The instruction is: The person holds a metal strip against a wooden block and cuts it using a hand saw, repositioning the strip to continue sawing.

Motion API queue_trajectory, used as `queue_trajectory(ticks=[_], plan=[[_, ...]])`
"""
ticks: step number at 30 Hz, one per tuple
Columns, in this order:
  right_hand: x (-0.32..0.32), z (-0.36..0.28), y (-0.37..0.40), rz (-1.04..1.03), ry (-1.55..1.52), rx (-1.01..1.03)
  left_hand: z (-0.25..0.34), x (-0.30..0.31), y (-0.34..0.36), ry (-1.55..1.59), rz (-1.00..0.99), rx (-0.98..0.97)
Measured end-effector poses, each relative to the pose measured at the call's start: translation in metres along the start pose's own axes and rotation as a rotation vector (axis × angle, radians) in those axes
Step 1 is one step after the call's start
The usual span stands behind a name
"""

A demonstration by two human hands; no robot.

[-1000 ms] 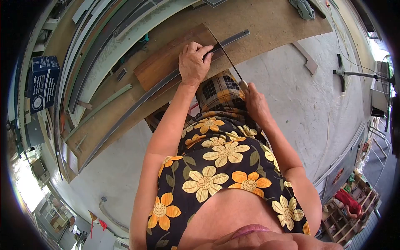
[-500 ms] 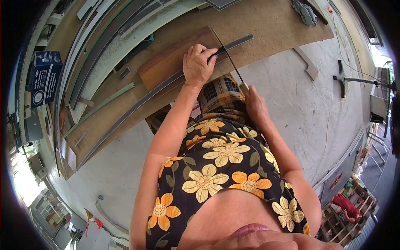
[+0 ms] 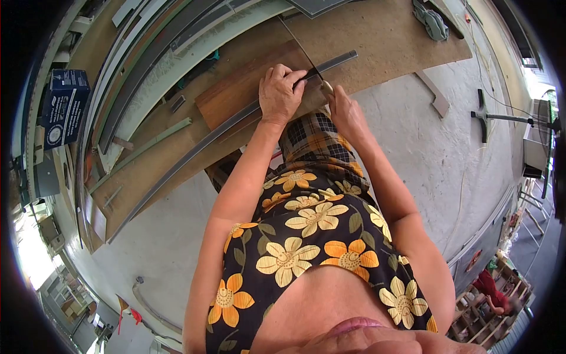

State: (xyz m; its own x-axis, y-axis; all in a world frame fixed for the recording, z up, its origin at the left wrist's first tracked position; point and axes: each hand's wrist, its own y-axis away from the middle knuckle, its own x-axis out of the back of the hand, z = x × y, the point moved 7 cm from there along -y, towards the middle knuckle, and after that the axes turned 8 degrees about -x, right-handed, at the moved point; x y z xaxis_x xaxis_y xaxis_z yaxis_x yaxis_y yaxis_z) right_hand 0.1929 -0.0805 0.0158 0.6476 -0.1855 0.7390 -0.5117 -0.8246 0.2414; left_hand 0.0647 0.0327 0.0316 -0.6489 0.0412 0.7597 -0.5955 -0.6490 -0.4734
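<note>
A long, thin grey strip (image 3: 194, 144) lies diagonally over a brown wooden board (image 3: 233, 91) on the workbench. My left hand (image 3: 279, 97) is closed on the strip near its far end, thumb and fingers pressing it against the board. My right hand (image 3: 348, 115) grips the pale handle of a handsaw (image 3: 299, 47). The narrow saw blade crosses the strip just right of my left fingers and reaches out over the bench. Part of the handle is hidden by my right fingers.
Long strips and profiles (image 3: 147, 71) are stacked along the bench's left side. A blue box (image 3: 66, 109) stands at far left. A grey cloth (image 3: 431, 23) lies at the bench's far right. In the background at lower right is another person (image 3: 494, 295) in red.
My right hand has pushed forward and slightly left, and the saw blade has slid farther across the strip. My left hand and the strip stay almost where they were.
</note>
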Motion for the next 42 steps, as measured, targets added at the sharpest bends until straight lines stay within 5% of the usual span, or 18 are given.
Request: queue_trajectory(ticks=[8,20,29,42], plan=[[-0.001,0.068,0.095,-0.061,0.019,-0.209,-0.001,-0.001,0.001,-0.001,0.001,-0.002],[0.002,-0.006,-0.003,-0.037,0.033,-0.029,0.000,0.000,0.002,0.003,0.020,-0.019],[-0.001,0.059,0.086,-0.065,-0.008,-0.186,0.001,-0.001,0.002,-0.009,0.011,-0.016],[0.031,0.026,0.064,0.046,-0.010,-0.025,0.003,0.001,0.003,-0.017,0.033,-0.060]])
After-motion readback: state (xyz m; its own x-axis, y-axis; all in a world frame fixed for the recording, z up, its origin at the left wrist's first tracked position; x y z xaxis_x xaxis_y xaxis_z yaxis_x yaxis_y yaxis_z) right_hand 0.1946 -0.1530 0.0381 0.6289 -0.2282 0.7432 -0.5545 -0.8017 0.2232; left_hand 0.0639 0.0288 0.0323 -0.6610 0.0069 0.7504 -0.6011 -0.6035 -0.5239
